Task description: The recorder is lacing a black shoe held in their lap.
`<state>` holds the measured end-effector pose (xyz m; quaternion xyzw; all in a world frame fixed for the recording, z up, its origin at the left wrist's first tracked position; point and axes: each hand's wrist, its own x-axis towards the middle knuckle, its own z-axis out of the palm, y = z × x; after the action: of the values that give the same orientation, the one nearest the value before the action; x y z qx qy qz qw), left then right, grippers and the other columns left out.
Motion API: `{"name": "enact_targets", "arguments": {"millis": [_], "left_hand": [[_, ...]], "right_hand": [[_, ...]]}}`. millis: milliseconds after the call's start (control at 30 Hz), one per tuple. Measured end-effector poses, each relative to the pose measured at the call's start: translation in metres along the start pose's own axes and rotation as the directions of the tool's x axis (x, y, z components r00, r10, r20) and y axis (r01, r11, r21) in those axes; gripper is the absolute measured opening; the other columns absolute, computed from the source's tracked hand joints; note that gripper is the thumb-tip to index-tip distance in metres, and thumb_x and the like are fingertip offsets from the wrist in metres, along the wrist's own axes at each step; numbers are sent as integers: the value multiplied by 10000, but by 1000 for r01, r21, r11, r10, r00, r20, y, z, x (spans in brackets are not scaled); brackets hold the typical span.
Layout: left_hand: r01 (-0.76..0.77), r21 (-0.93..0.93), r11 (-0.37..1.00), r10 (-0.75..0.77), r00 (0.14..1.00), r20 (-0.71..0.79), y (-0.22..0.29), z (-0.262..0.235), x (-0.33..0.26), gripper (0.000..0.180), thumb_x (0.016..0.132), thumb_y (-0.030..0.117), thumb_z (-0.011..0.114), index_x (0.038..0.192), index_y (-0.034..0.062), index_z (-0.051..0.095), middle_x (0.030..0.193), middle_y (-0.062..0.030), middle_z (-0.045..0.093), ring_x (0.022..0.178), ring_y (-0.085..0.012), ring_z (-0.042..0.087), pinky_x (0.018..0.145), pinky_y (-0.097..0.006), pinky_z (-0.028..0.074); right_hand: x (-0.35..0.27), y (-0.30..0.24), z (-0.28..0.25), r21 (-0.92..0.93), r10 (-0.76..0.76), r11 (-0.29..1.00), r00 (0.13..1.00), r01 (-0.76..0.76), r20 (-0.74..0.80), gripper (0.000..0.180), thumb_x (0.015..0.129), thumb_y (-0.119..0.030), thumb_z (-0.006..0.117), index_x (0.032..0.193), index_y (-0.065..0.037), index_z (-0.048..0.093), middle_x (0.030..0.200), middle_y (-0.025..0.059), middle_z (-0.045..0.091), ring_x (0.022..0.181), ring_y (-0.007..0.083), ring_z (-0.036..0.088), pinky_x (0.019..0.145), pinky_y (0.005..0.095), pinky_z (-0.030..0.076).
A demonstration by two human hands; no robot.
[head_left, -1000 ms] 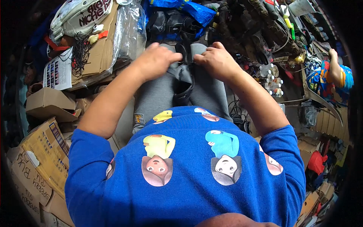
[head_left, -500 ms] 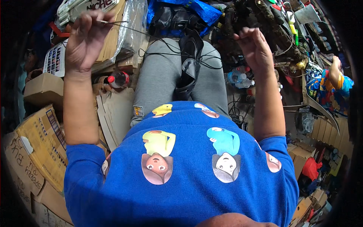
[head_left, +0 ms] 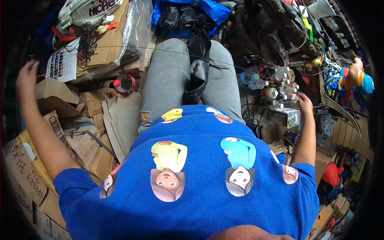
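Note:
A black leather shoe (head_left: 199,72) rests upright between my thighs. A dark thread (head_left: 168,51) runs nearly straight across my lap and over the shoe to both sides; its outer lengths are too fine to follow. Far out at the left, my left hand (head_left: 27,78) is raised beside the cardboard boxes, slightly blurred, fingers drawn together on the thread. My right hand (head_left: 305,103) is out by the small bottles, its fingers pinched as if on the thread's other end. Whatever else sits in either pinch is too small to see.
A printed sheet (head_left: 63,60) and a tangle of dark cord (head_left: 87,47) lie at the left, near a red-capped bottle (head_left: 127,84). Several small bottles (head_left: 282,90) stand at the right. A blue bag (head_left: 220,14) holds black shoes ahead. Another person's hand (head_left: 354,74) shows far right.
Both hands have swung outward and down from above my knees, the left farther. The thread, looped loosely over my lap before, is now drawn nearly straight. The shoe stays between my thighs.

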<state>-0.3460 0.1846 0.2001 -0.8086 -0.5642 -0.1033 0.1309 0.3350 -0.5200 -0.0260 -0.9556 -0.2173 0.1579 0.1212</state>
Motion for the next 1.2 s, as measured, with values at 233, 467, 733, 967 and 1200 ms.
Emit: {"name": "enact_targets", "arguments": {"millis": [233, 467, 733, 967, 1200], "left_hand": [[-269, -604, 750, 319, 947, -27, 147, 71, -69, 359, 785, 112, 643, 1143, 81, 650, 1012, -118, 671, 973, -209, 619, 859, -311, 466], [-406, -870, 280, 845, 534, 23, 345, 72, -171, 366, 819, 119, 641, 1179, 71, 597, 1042, -135, 641, 973, -237, 602, 860, -336, 467], [-20, -910, 414, 649, 707, 280, 253, 116, -109, 200, 872, 200, 611, 836, 4, 587, 700, -7, 537, 689, -97, 482, 650, -270, 413], [112, -840, 531, 373, 859, 350, 182, 148, -97, 198, 899, 192, 585, 985, 25, 648, 808, -60, 637, 800, -142, 581, 746, -275, 441], [-548, -822, 154, 703, 646, -299, 336, 72, -143, 269, 821, 103, 636, 1090, 101, 651, 1161, -83, 625, 1088, -270, 579, 920, -347, 467]], "right_hand": [[-26, -47, 33, -181, -159, 968, 983, 173, 88, 436, 814, -261, 638, 1244, -213, 589, 1077, 140, 657, 961, 262, 639, 840, 367, 480], [-79, -320, 94, 458, -621, 680, 782, 573, -56, 322, 772, -246, 729, 1052, -112, 644, 932, 99, 573, 884, 250, 578, 783, 356, 468], [-67, -276, 67, 153, -544, 818, 832, 555, -106, 182, 839, -179, 643, 898, -21, 572, 859, 167, 586, 833, 332, 578, 732, 391, 460], [-51, -188, 65, 113, -282, 955, 957, 274, 62, 212, 868, -197, 612, 1013, -42, 605, 927, 164, 590, 876, 316, 592, 766, 366, 463], [-53, -266, 51, 345, -447, 843, 894, 412, 24, 181, 853, -76, 608, 1023, -36, 656, 958, 95, 629, 865, 180, 618, 813, 292, 482]]}}
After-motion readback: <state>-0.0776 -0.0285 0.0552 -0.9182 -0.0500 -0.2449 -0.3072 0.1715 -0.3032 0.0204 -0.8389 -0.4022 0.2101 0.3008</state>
